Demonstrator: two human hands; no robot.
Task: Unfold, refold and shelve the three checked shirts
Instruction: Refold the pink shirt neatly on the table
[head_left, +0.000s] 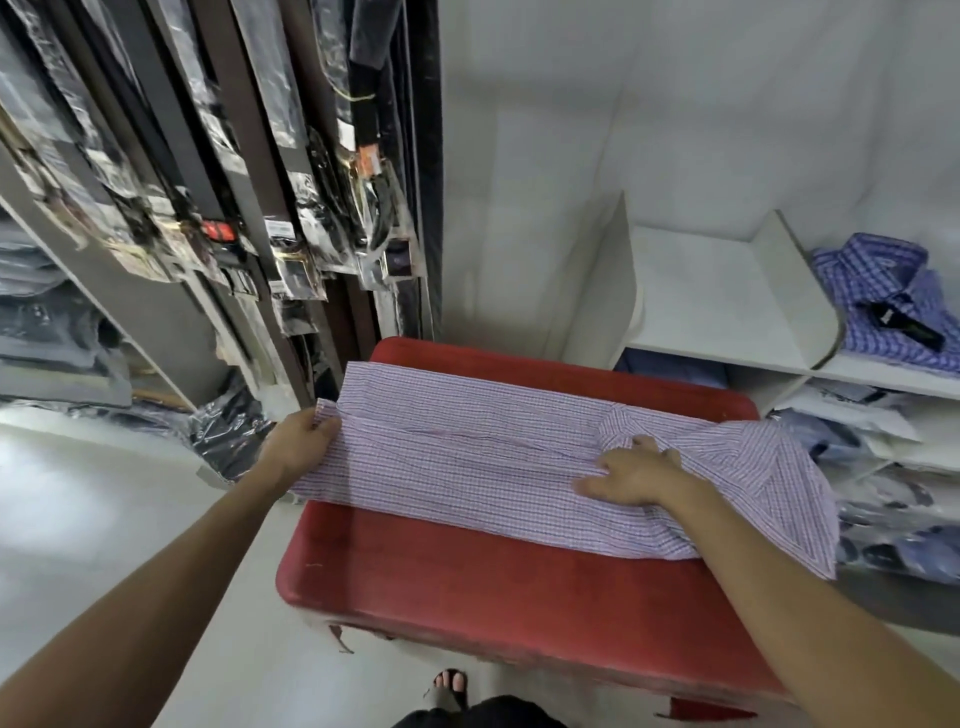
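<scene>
A pale shirt with fine red-and-blue checks (483, 447) lies folded lengthwise across a red padded stool (519, 582), collar end to the right and hanging over the stool's edge. My left hand (301, 441) grips the shirt's hem end at the left, fingers curled round the cloth. My right hand (631, 475) rests on the shirt just below the collar, fingers spread and pressing the cloth. A blue checked shirt (888, 296) lies folded on the white shelf (727, 291) at the right, a dark tag on it.
Lower shelf compartments at the right hold blue shirts in plastic bags (872, 467). At the left stands a rack of bagged dark garments (291, 218) and shelves of folded clothes (47, 322). A sandalled foot (449, 686) shows below the stool on the pale floor.
</scene>
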